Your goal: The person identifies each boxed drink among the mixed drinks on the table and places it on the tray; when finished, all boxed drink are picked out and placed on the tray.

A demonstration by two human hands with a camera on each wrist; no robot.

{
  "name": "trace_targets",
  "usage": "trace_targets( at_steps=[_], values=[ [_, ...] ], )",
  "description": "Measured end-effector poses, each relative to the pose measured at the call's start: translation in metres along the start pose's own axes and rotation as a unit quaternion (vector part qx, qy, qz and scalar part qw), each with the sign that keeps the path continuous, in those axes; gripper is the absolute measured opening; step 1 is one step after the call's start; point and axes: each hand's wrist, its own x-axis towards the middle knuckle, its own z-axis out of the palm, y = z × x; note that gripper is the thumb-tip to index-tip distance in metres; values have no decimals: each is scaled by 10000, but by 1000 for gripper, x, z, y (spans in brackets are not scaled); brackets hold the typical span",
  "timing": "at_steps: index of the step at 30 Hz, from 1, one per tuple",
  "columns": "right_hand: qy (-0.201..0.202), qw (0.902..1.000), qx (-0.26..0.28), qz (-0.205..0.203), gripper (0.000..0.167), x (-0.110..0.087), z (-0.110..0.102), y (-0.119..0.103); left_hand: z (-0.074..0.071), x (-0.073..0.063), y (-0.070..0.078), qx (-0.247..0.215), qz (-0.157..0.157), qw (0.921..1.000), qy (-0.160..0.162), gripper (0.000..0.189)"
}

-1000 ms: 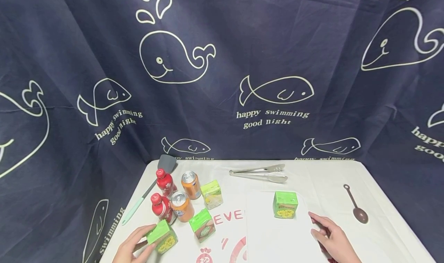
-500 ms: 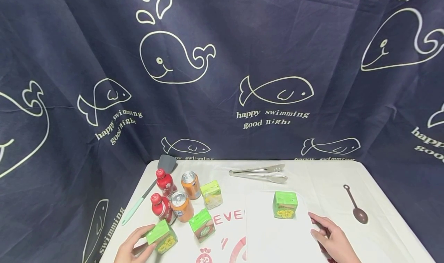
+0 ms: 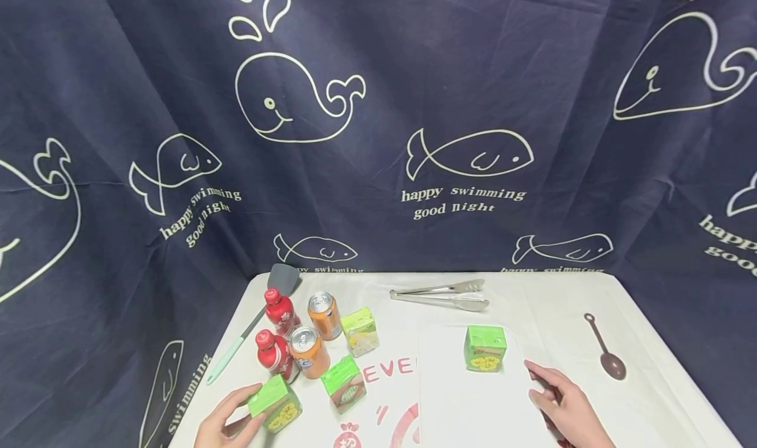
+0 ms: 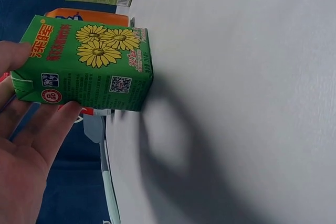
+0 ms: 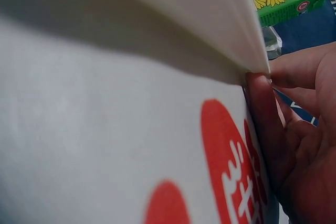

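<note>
My left hand (image 3: 227,422) grips a green drink carton (image 3: 276,405) with yellow flowers, thumb and fingers on opposite sides of one end. The left wrist view shows this hand (image 4: 31,135) and the carton's (image 4: 86,64) far end low at the table; contact is unclear. My right hand (image 3: 570,402) pinches the right edge of a white board (image 3: 461,408). In the right wrist view, that edge lies between the thumb and fingers (image 5: 294,72), and the board (image 5: 199,9) stands raised off the cloth there. A similar green carton (image 3: 486,349) stands on the board.
Beside the left hand stand two red bottles (image 3: 275,353), two orange cans (image 3: 309,353) and two more cartons (image 3: 344,385). A spatula (image 3: 236,349) lies at the left edge. Metal tongs (image 3: 440,295) lie at the back, a brown spoon (image 3: 609,359) on the right.
</note>
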Motion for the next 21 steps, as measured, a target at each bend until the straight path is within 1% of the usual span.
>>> trace_targets(
  at_steps=[3, 9, 15, 21],
  values=[
    [20, 10000, 21, -35, 55, 0, 0, 0, 0, 0, 1, 21, 55, 10000, 27, 49],
    [51, 9999, 2, -134, 54, -1, 1, -1, -1, -1, 3, 41, 18, 10000, 29, 49],
    [50, 9999, 29, -112, 55, -1, -1, -2, -2, 1, 5, 53, 436, 9988, 224, 51],
    [54, 9999, -7, -105, 55, -1, -1, -2, -6, 3, 10, 16, 441, 9986, 296, 50]
  ],
)
